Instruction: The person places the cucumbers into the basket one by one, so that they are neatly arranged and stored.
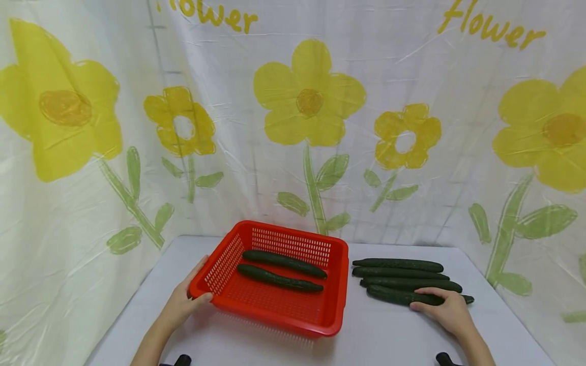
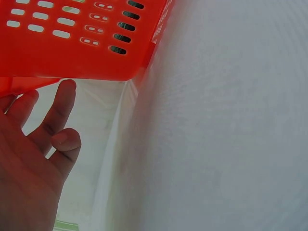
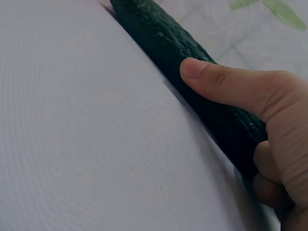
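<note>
My right hand (image 1: pixel 441 305) grips a cucumber (image 1: pixel 398 296) — the nearest of four lying to the right of the basket (image 1: pixel 270 317). My thumb presses its near side and my fingers curl over toward the far side; one end pokes out past my hand on the right, and a longer stretch shows on the left. From the right wrist, my thumb lies across its dark, bumpy skin, with a narrow shadow running along its lower edge; I cannot tell whether its underside touches the table (image 1: pixel 380 340). The other three cucumbers (image 1: pixel 400 273) lie behind it in a loose stack of rows, all pointing roughly left to right and close beside one another.

My left hand (image 1: pixel 189 292) holds the basket at its near left corner, thumb over the rim and fingers along the outside of the left wall. The left wrist view shows some of those fingers, slightly bent, reaching to the red edge below the slotted wall.

The basket is red, with slots in its walls, and sits askew left of the four. Inside it are two more cucumbers (image 1: pixel 280 279), side by side across the floor, one behind the other with a small gap between.

Beyond the white tabletop hangs a pale curtain (image 1: pixel 238 162) — painted with yellow flowers (image 1: pixel 309 102), green stems and the word "flower".
</note>
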A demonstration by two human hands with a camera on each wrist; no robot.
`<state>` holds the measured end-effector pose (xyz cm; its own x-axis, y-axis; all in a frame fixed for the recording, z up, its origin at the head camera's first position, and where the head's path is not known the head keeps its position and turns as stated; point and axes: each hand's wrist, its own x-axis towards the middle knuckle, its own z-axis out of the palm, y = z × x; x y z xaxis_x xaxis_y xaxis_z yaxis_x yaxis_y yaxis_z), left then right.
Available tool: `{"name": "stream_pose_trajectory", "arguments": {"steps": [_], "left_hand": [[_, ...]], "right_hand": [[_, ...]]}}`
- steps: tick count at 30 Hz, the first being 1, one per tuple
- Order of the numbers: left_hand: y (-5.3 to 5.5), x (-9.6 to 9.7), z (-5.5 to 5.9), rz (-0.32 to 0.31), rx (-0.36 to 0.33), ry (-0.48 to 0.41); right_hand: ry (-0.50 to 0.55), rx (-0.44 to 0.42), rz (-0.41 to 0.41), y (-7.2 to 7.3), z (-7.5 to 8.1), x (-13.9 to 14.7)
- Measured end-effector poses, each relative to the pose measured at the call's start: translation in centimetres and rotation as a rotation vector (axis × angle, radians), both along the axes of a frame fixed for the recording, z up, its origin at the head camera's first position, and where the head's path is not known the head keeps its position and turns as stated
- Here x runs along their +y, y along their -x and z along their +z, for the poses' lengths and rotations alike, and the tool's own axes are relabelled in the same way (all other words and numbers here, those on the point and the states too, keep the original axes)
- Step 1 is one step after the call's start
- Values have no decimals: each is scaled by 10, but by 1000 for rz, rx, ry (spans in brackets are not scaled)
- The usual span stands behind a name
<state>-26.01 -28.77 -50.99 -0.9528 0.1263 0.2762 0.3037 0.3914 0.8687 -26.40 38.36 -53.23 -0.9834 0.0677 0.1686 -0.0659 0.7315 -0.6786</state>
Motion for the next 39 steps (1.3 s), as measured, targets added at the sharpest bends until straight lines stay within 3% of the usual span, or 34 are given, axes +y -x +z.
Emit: {"name": "stream_pose_trajectory", "arguments": {"steps": [11, 16, 23, 28, 34, 39], "left_hand": [[0, 1, 1, 2, -6, 1], [0, 1, 1, 6, -7, 8], [-1, 1, 1, 4, -3, 6], [0, 0, 0, 1, 6, 5], [-1, 0, 1, 4, 0, 7], [0, 0, 1, 1, 6, 6]], "right_hand": [[-14, 9, -52, 0, 13, -5], [45, -4, -74, -3, 21, -7], [36, 26, -85, -6, 44, -12], [80, 1, -103, -9, 59, -16], [171, -16, -131, -13, 70, -25], [164, 13, -139, -14, 78, -32]]}}
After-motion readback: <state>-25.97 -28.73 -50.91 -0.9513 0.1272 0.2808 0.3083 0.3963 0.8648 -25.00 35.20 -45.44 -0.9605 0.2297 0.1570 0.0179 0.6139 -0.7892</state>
